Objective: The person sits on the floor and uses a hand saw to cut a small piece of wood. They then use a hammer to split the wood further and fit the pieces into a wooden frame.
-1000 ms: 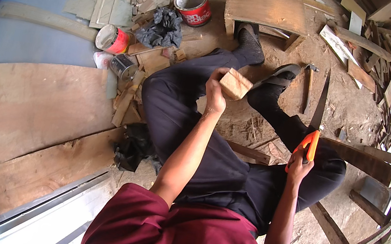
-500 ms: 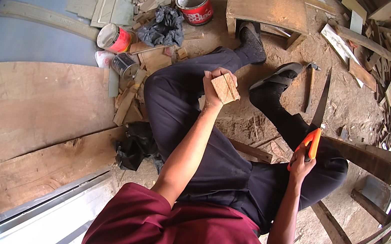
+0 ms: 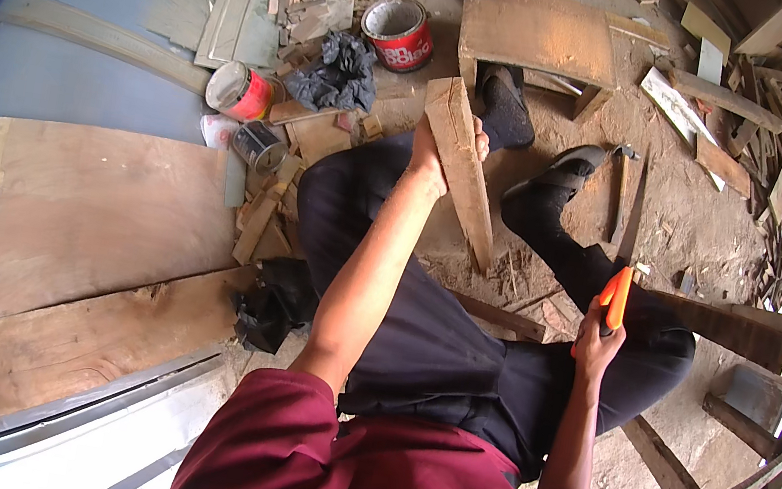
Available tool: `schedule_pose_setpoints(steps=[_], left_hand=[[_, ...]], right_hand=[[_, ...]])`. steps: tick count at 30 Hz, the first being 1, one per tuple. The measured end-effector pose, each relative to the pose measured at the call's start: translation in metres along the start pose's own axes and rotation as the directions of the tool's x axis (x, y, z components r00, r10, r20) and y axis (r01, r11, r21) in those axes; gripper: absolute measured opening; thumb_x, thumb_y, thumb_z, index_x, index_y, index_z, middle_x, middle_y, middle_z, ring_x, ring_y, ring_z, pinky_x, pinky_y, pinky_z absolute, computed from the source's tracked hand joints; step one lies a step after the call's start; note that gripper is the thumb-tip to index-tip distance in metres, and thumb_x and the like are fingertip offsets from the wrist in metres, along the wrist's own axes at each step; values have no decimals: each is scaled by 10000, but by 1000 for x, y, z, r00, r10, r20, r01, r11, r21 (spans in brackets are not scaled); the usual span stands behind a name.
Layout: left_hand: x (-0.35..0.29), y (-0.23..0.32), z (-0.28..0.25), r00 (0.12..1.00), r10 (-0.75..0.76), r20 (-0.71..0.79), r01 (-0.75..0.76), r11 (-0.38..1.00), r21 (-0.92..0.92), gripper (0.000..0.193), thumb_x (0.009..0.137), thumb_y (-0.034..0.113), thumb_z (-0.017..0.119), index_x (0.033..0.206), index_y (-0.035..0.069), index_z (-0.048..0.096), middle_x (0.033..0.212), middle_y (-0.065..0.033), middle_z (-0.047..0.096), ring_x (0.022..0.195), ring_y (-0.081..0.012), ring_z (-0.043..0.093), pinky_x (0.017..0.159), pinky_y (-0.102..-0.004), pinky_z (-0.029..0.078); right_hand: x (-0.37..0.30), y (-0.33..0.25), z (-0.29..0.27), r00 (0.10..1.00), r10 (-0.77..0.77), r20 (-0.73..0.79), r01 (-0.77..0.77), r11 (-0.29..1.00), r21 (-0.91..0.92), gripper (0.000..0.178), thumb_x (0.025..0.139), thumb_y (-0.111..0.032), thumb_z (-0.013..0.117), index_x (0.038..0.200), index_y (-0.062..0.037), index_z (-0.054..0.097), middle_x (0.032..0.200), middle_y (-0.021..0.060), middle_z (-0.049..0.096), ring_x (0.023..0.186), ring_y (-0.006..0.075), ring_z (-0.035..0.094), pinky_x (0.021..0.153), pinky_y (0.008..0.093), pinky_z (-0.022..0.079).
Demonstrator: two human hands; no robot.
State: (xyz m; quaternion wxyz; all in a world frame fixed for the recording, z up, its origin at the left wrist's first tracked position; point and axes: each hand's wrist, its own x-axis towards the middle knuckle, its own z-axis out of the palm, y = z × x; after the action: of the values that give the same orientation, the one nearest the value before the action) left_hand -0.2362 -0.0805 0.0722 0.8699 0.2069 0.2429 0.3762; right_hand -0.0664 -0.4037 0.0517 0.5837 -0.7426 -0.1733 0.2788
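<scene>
We've our L hand (image 3: 430,157) mid-scene, fingers wrapped firmly round a wood block (image 3: 464,164), L of the saw (image 3: 628,250). Our R hand (image 3: 597,341) has its fingers curled round the saw's orange handle (image 3: 617,297), blade pointing far. Far L of ctr, a red can (image 3: 402,48) has big white lettering; near, our maroon shirt (image 3: 375,485) has small pale print, too blurry to read.
</scene>
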Motion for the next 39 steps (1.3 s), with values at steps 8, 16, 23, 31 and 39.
schedule_pose_setpoints(steps=[8, 16, 23, 31, 39], left_hand=[[-7, 10, 19, 964, -258, -65, 254, 965, -68, 447, 895, 457, 371, 844, 71, 592, 717, -78, 568, 668, -241, 563, 679, -393, 469], [-6, 1, 29, 952, -304, -35, 302, 952, -43, 529, 916, 527, 329, 859, 71, 593, 723, -87, 579, 661, -250, 576, 658, -400, 485], [-17, -3, 40, 945, -202, 258, 215, 976, -24, 436, 903, 469, 411, 881, 68, 580, 734, -74, 562, 673, -235, 550, 727, -384, 470], [-24, -5, 73, 968, -16, 252, 6, 999, 41, 778, 888, 770, 289, 843, 64, 614, 713, -117, 630, 561, -270, 612, 512, -352, 504], [-34, 24, 105, 828, 142, 542, -196, 980, 42, 827, 948, 701, 192, 839, -21, 581, 699, -188, 619, 619, -268, 617, 589, -349, 512]], right_hand=[[-22, -22, 41, 965, -65, 253, 105, 984, -147, 216, 890, -178, 664, 778, -3, 603, 577, -10, 504, 550, 62, 444, 509, 281, 366], [-46, -52, 49, 869, -11, 495, 180, 939, -294, 321, 888, -299, 690, 818, 11, 645, 573, 94, 606, 527, 134, 590, 524, 320, 463], [-50, -39, 48, 923, -9, 385, 128, 950, -286, 323, 906, -298, 671, 989, 14, 667, 568, 62, 549, 550, 90, 521, 535, 310, 442], [-58, -44, 31, 935, -320, 156, 337, 936, -99, 294, 894, -168, 640, 1142, -14, 669, 676, 38, 585, 638, 76, 515, 636, 256, 454], [-96, -61, 5, 934, -341, 105, 334, 940, 72, 369, 947, -248, 574, 1125, 72, 620, 825, 114, 709, 713, 137, 656, 718, 272, 525]])
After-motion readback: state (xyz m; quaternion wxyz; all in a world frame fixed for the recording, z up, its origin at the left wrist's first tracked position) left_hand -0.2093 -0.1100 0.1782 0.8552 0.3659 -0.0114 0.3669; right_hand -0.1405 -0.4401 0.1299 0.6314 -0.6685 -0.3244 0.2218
